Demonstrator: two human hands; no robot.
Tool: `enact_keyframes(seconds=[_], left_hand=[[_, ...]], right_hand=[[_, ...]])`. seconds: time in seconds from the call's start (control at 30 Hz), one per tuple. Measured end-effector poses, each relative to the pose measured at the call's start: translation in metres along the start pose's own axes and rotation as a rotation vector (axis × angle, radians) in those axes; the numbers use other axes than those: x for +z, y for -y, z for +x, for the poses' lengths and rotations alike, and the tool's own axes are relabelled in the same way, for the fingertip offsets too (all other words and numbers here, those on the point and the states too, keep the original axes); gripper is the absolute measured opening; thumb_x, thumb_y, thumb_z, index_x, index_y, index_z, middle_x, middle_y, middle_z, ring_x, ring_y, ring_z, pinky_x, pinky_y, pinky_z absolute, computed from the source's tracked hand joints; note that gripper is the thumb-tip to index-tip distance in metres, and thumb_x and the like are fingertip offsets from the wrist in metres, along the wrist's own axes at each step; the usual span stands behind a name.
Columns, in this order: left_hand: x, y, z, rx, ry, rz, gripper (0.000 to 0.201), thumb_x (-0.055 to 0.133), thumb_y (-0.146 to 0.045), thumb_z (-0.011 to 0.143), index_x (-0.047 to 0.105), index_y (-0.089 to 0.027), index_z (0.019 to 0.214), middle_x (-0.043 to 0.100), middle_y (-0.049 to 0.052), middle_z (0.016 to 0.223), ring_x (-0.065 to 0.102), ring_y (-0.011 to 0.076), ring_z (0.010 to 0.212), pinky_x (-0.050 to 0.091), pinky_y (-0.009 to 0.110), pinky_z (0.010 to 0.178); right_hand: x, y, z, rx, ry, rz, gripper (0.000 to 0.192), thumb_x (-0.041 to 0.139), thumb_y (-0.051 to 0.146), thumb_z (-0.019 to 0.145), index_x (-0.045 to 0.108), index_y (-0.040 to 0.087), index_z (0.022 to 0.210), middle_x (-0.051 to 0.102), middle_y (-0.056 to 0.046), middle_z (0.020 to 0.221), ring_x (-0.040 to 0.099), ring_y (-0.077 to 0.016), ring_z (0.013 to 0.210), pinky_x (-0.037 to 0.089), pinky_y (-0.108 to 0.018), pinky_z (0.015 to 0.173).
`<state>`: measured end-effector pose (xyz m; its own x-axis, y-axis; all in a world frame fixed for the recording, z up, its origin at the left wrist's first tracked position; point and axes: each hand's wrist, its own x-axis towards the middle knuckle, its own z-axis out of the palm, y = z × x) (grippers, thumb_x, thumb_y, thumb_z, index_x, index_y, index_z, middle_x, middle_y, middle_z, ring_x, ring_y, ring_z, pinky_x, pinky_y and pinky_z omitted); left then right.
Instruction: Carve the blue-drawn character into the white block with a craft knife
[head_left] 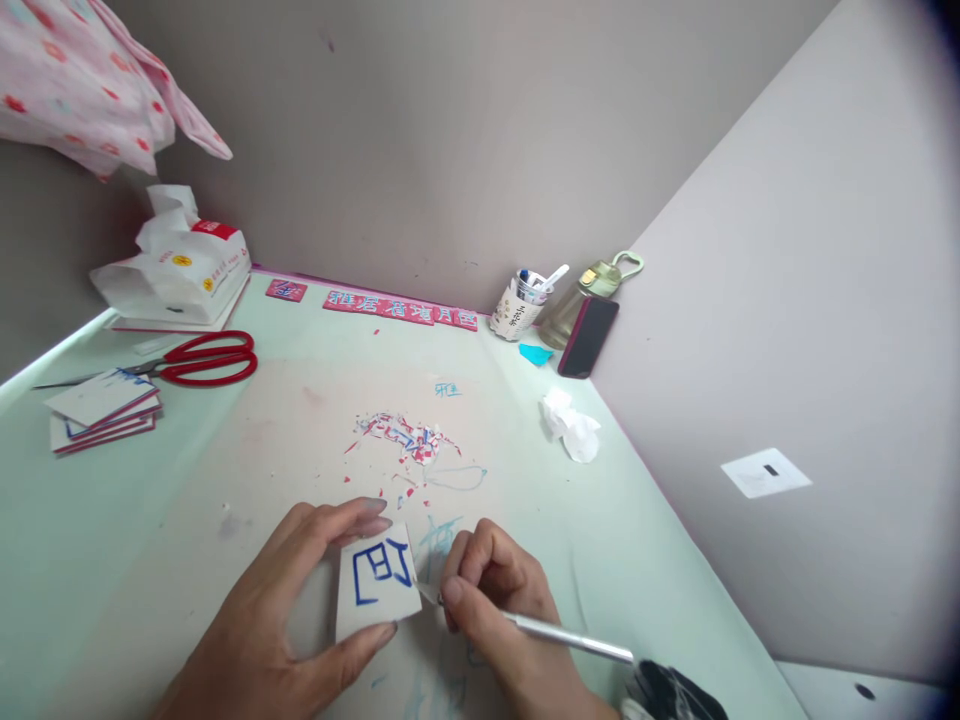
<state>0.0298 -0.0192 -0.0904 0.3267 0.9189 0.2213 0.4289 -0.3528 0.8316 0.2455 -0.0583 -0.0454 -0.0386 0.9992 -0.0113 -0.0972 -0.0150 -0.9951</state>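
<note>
Toward the desk's (660, 580) near edge: card (379, 580), blue character facing up, between the two hands.
Left hand (251, 610): thumb and fingers curved around the card, pinching opposite edges, probably to steady it while leaving its right side free for the blade.
Right hand (502, 590): closed pen-fashion on the knife (570, 637), likely for fine control; blade at the card's right edge, touching or just beside it, I cannot tell.
Scraps (405, 435): mid-desk, beyond the hands, seemingly out of their way.
Left edge: scissors (166, 370) and stack (105, 400), close together, perhaps for easy reach.
Far edge: strips (397, 307) in a row, apparently lined up for reading.
Far right corner: phone (589, 338) leaning, seemingly propped by the bottle (562, 318); cup (512, 312) beside, holding pens.
</note>
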Motion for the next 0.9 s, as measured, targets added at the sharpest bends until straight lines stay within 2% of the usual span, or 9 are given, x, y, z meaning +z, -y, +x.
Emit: enact_keyframes(seconds=[0.13, 0.4, 0.57, 0.7, 0.9], left_hand=[[0.001, -0.008, 0.001, 0.130, -0.040, 0.144, 0.054, 0.068, -0.039, 0.087, 0.050, -0.035, 0.137, 0.069, 0.003, 0.118, 0.066, 0.0284, 0.111, 0.059, 0.041, 0.093], [0.008, -0.011, 0.003, 0.178, -0.062, 0.250, 0.054, 0.064, -0.029, 0.086, 0.050, -0.031, 0.138, 0.066, 0.001, 0.112, 0.062, 0.0250, 0.105, 0.055, 0.035, 0.089], [0.007, -0.013, 0.002, 0.167, -0.044, 0.213, 0.053, 0.064, -0.029, 0.085, 0.050, -0.032, 0.136, 0.065, 0.000, 0.112, 0.064, 0.0232, 0.105, 0.057, 0.033, 0.088], [0.005, -0.014, 0.000, 0.107, -0.023, 0.116, 0.056, 0.065, -0.029, 0.082, 0.048, -0.033, 0.136, 0.066, 0.000, 0.116, 0.068, 0.0214, 0.106, 0.060, 0.030, 0.090], [0.004, -0.014, 0.000, 0.038, -0.004, 0.047, 0.060, 0.068, -0.030, 0.082, 0.047, -0.036, 0.137, 0.067, 0.002, 0.122, 0.070, 0.0242, 0.109, 0.062, 0.034, 0.092]], right_hand=[[0.003, 0.002, -0.002, 0.003, -0.036, -0.113, 0.035, 0.068, 0.042, 0.092, 0.046, 0.023, 0.072, 0.054, 0.002, 0.071, 0.044, -0.0138, 0.066, 0.036, -0.027, 0.062], [0.007, 0.003, -0.003, 0.058, -0.052, -0.231, 0.028, 0.063, 0.033, 0.090, 0.043, 0.024, 0.071, 0.048, 0.004, 0.068, 0.039, -0.0140, 0.064, 0.033, -0.028, 0.060], [0.005, 0.001, -0.003, 0.028, -0.051, -0.125, 0.033, 0.066, 0.038, 0.092, 0.046, 0.023, 0.072, 0.051, 0.003, 0.068, 0.041, -0.0135, 0.064, 0.033, -0.027, 0.061], [0.004, 0.001, -0.001, 0.023, -0.022, 0.011, 0.039, 0.070, 0.045, 0.093, 0.045, 0.023, 0.072, 0.053, 0.004, 0.065, 0.040, -0.0125, 0.060, 0.033, -0.027, 0.059], [0.004, 0.011, -0.004, -0.003, -0.026, -0.031, 0.040, 0.071, 0.047, 0.094, 0.047, 0.023, 0.072, 0.052, 0.003, 0.070, 0.043, -0.0134, 0.066, 0.034, -0.028, 0.063]])
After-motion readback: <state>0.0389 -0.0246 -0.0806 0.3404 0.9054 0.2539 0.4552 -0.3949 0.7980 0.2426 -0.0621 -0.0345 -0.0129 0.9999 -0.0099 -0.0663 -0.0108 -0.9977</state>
